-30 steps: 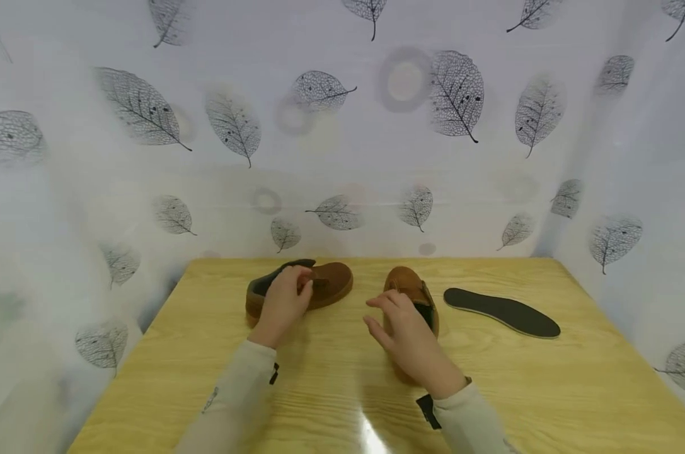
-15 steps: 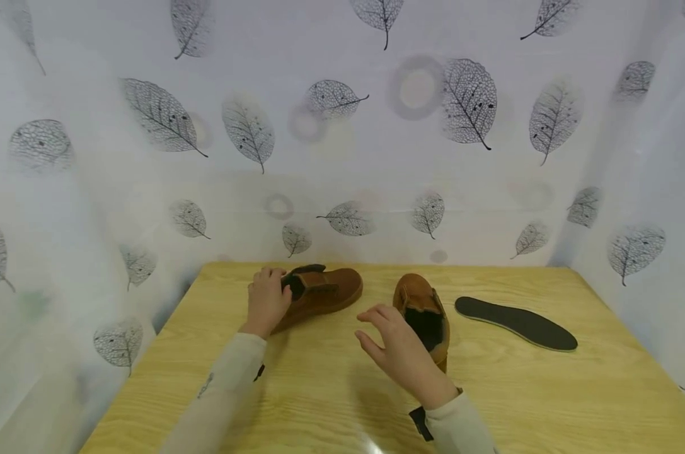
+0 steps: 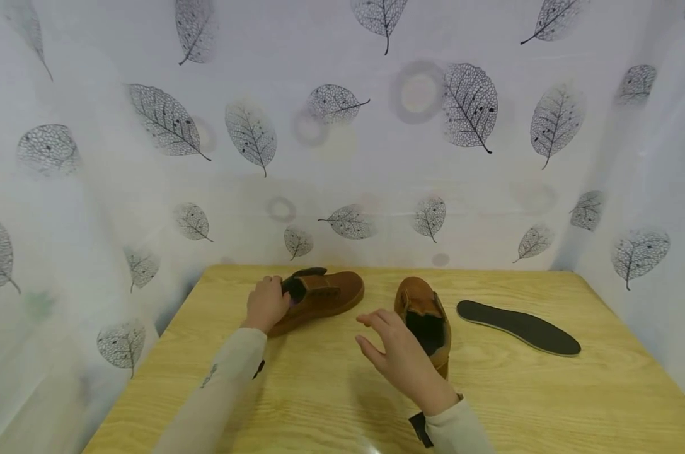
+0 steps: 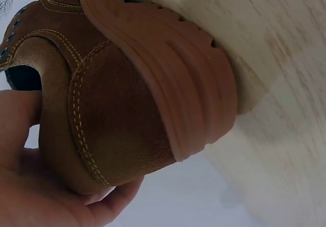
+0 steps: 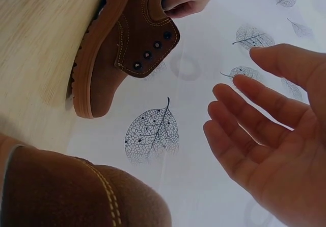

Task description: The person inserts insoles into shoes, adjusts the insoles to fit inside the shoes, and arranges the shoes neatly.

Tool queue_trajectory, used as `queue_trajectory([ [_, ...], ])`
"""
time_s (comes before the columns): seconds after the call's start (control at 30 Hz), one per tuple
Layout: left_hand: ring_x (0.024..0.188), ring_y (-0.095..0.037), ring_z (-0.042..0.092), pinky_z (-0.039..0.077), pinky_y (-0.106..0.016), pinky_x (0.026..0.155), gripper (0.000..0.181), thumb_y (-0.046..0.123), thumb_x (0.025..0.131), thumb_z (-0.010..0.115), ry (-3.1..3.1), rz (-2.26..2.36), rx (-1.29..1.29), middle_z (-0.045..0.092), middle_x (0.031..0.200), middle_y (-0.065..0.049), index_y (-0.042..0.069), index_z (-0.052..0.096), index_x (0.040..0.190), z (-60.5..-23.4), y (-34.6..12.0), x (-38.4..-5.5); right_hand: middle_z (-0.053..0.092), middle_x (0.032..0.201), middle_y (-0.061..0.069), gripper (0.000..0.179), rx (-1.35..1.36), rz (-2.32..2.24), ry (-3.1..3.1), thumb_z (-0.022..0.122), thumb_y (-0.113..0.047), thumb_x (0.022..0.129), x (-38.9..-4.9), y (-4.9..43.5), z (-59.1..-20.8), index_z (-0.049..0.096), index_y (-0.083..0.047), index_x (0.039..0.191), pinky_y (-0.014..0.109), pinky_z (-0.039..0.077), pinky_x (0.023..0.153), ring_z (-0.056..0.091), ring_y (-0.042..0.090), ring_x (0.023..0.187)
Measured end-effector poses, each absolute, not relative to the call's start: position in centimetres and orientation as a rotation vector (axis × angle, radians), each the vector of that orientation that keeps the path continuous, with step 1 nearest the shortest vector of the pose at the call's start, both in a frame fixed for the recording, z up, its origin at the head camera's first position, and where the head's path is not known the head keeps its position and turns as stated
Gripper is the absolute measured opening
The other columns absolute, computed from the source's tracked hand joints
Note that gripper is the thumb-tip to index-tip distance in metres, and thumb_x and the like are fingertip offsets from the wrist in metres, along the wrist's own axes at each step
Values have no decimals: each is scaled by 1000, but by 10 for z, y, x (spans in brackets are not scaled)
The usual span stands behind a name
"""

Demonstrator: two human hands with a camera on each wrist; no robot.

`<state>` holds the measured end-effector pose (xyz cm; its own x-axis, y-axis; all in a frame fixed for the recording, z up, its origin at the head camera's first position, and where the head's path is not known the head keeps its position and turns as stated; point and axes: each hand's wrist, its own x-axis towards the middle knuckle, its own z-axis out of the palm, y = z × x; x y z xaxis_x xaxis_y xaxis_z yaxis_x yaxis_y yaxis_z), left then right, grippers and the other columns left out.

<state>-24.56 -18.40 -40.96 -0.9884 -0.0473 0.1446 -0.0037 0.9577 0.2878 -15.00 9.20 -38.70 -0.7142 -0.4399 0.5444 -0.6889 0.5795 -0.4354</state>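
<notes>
A brown leather shoe [image 3: 345,290] lies at the back left of the table with its toe pointing right and its dark opening showing. My left hand [image 3: 265,304] grips it by the heel. In the left wrist view, the thumb reaches over the padded collar while fingers curl round behind the heel [image 4: 117,115]. A second brown shoe [image 3: 414,293] stands right of centre, toe away from me. My right hand [image 3: 401,362] hovers beside its opening with fingers spread and nothing held; in the right wrist view its palm shows, apart from both shoes.
To the right of the second shoe lies a black insole [image 3: 518,325]. The light wooden table [image 3: 319,403] has a white curtain [image 3: 348,164] with leaf prints behind it and at both sides.
My left hand has moved from above the left shoe's opening back to its heel and taken hold there. The right hand has drawn left off the second shoe. The head view has shifted slightly.
</notes>
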Motion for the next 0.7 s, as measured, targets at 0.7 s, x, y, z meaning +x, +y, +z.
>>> queue_trajectory([
  [0.7, 70, -27, 59, 50, -43, 60, 11, 1, 82, 52, -3010, -560, 111, 64, 83, -15, -1, 63, 85, -395, -174, -235, 59, 105, 4, 29, 860, 914, -2570, 71, -16, 88, -149, 90, -391, 63, -4, 114, 36, 51, 81, 57, 21, 100],
])
